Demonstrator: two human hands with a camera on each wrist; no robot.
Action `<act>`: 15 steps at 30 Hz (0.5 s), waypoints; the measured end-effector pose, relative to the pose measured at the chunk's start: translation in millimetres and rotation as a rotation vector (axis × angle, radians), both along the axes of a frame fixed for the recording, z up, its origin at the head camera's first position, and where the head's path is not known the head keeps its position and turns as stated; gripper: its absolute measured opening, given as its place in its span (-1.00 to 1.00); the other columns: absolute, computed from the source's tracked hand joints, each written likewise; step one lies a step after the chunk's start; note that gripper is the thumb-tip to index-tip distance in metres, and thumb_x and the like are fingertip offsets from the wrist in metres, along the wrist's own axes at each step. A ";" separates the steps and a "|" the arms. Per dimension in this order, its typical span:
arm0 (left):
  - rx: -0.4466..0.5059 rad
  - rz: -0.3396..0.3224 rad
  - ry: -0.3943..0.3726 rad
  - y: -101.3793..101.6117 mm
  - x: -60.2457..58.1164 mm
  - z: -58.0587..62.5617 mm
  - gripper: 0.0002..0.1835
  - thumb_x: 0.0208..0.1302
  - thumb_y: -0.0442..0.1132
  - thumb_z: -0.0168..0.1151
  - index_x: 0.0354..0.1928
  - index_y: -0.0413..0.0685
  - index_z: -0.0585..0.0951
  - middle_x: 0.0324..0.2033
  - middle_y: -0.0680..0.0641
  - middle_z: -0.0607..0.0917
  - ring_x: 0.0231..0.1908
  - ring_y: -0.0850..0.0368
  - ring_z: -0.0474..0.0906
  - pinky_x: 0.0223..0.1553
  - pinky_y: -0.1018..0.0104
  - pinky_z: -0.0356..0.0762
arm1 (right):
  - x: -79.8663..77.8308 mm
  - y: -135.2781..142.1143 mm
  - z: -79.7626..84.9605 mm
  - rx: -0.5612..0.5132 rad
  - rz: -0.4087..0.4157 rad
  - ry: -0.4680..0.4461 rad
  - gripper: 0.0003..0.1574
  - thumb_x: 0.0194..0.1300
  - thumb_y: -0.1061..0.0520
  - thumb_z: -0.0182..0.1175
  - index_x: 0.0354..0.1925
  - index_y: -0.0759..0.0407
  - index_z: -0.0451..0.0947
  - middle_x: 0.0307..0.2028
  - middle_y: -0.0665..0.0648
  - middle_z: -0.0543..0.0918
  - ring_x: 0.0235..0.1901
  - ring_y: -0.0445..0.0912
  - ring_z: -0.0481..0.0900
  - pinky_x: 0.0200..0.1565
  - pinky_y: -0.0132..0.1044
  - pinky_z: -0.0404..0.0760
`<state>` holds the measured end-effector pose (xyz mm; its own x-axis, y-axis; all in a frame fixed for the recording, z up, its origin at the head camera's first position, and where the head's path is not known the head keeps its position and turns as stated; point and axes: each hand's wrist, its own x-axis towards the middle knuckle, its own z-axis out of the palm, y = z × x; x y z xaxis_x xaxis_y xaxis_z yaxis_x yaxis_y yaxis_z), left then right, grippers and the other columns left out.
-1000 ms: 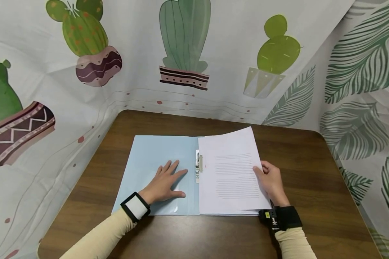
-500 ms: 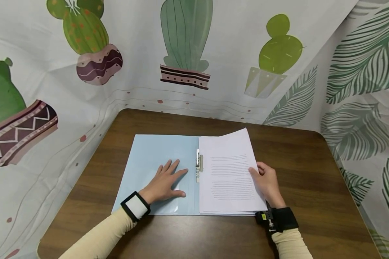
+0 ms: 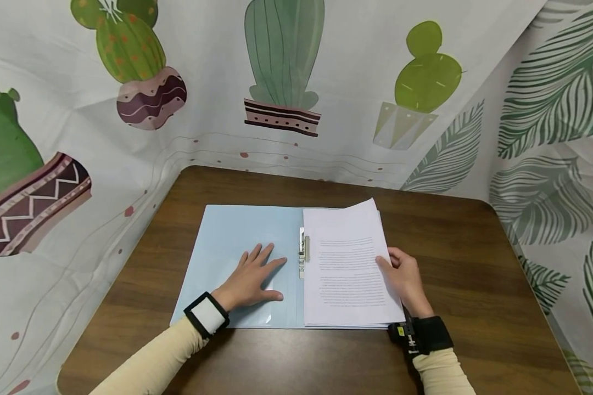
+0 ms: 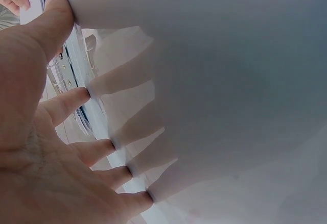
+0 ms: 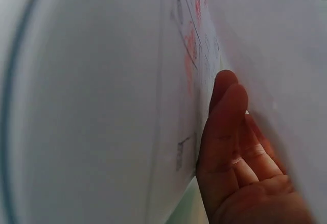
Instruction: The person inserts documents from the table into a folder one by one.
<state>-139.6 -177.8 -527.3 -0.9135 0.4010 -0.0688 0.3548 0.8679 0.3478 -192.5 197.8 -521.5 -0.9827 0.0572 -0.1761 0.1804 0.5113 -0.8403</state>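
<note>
A light blue folder lies open on the table. White printed sheets lie on its right side, beside the metal clip near the spine. My left hand rests on the bare left cover with fingers spread; in the left wrist view its fingertips touch the glossy surface. At the right edge of the sheets my right hand pinches paper, thumb on top. The top sheet's far right corner is raised. In the right wrist view, the fingers are between a lifted sheet and a page with red marks below.
The brown wooden table extends around the folder on all sides. Behind it hangs a white cloth printed with cacti, and a leaf-patterned cloth hangs at the right.
My right hand has shifted slightly left with the edge of the sheet, and the raised far corner has come left and a little lower. The left hand stays in place.
</note>
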 end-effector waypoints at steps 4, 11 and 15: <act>-0.003 -0.005 -0.001 1.0 -2.2 -1.5 -0.05 0.08 0.33 0.48 0.47 0.07 0.45 0.55 -0.33 0.17 0.53 -0.44 -0.03 0.37 -0.49 0.00 | 1.9 4.7 4.4 0.079 0.041 -0.015 -0.47 0.54 0.01 0.18 0.34 0.22 0.49 -0.05 0.31 0.74 -0.30 0.02 0.65 -0.27 -0.24 0.51; -0.005 -0.025 0.027 0.4 -4.6 -1.7 -0.05 0.07 0.32 0.49 0.46 0.06 0.46 0.54 -0.34 0.19 0.52 -0.46 0.00 0.35 -0.49 0.06 | 5.8 17.3 20.5 0.247 0.103 0.041 -0.37 0.56 -0.03 0.13 0.43 0.25 0.38 0.04 0.39 0.71 -0.07 0.20 0.70 -0.17 -0.03 0.64; -0.004 -0.034 0.025 -1.2 -7.0 -2.1 -0.05 0.08 0.31 0.49 0.46 0.06 0.46 0.54 -0.35 0.18 0.52 -0.46 0.00 0.34 -0.50 0.07 | 10.4 17.9 24.8 0.303 0.128 0.065 -0.40 0.55 -0.01 0.15 0.39 0.26 0.42 0.04 0.38 0.70 -0.06 0.20 0.69 -0.15 0.00 0.64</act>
